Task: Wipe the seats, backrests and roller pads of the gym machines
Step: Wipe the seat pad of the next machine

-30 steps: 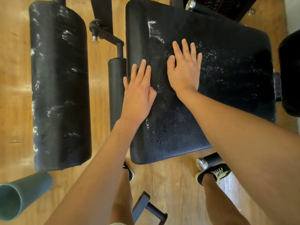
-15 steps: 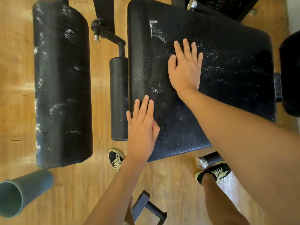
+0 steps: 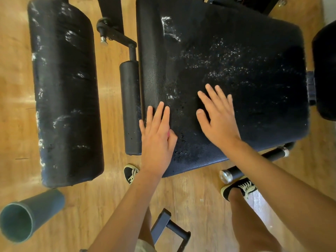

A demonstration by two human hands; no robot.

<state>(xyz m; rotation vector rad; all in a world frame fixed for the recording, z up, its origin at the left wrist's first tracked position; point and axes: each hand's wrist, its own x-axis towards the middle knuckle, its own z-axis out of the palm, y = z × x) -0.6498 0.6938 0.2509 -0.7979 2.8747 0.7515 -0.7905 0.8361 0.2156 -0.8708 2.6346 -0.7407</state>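
A big black seat pad (image 3: pixel 236 60) fills the middle, speckled with white droplets and smears. My left hand (image 3: pixel 156 135) lies flat near its front left corner, fingers straight, and a sliver of something pink (image 3: pixel 169 134) shows under the palm by the thumb. My right hand (image 3: pixel 218 120) presses flat on the seat beside it, fingers spread, with nothing in it. A long black roller pad (image 3: pixel 67 88) with white streaks lies to the left. Between them is a slim black roller (image 3: pixel 130 106).
A black adjustment lever (image 3: pixel 112 35) sticks out above the slim roller. A green tube (image 3: pixel 27 213) lies at the bottom left on the wooden floor. Chrome-capped black handles (image 3: pixel 231 174) jut out under the seat's front edge, near my shoes. Another black pad (image 3: pixel 325 70) sits at the right edge.
My left hand slid down the seat's left side toward me, then edged slightly forward. My right hand stayed flat and has now slid from the seat's middle toward the front edge.
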